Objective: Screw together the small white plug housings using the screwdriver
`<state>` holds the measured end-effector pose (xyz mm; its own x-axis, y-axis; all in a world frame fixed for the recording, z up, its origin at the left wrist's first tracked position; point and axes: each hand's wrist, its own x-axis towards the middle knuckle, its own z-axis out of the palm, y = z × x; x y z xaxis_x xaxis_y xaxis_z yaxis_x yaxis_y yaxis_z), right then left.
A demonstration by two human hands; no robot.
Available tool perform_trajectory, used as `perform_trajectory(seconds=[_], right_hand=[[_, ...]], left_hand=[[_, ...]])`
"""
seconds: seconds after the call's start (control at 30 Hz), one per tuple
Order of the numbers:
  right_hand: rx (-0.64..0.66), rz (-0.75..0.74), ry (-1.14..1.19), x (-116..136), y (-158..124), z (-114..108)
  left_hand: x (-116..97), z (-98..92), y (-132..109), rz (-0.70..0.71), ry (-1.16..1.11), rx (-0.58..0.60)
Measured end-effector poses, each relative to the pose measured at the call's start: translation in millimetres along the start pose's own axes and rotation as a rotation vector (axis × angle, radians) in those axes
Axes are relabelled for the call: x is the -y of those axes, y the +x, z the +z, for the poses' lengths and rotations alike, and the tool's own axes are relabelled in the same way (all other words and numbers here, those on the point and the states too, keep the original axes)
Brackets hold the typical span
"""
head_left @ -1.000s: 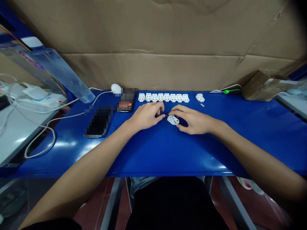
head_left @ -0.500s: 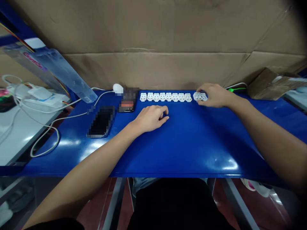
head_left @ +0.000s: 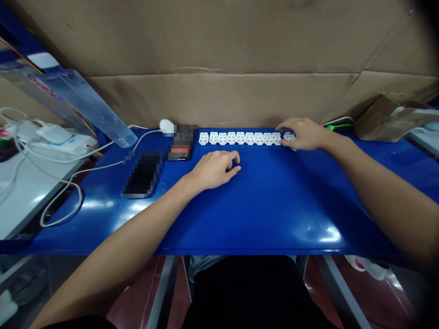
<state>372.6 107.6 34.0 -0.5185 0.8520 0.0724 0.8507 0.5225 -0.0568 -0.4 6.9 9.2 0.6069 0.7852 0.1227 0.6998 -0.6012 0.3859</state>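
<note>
**White parts in a row**

A blocky white plastic part point(head_left: 289, 136), ending the row of parts point(head_left: 240, 138), is covered by the right hand point(head_left: 303, 134); its grip cannot be told. The left hand point(head_left: 214, 169) is rested, loosely curled, on the glossy blue table point(head_left: 274, 205).

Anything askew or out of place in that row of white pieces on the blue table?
Nothing stands out. The white plastic pieces sit in a straight, even row on the blue table. The right hand partly covers the end piece, so its alignment is unclear.
</note>
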Motion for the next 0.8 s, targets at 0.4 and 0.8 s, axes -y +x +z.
perform_trajectory(seconds=[0.4, 0.8], right_hand=[[0.094, 0.404, -0.052, -13.0, 2.6, -2.0], [0.053, -0.085, 0.171, 107.2, -43.5, -3.1]], left_hand=[[-1.8, -3.1, 0.4, -0.015, 0.018, 0.027], [2.4, -1.2, 1.8, 0.005, -0.068, -0.006]])
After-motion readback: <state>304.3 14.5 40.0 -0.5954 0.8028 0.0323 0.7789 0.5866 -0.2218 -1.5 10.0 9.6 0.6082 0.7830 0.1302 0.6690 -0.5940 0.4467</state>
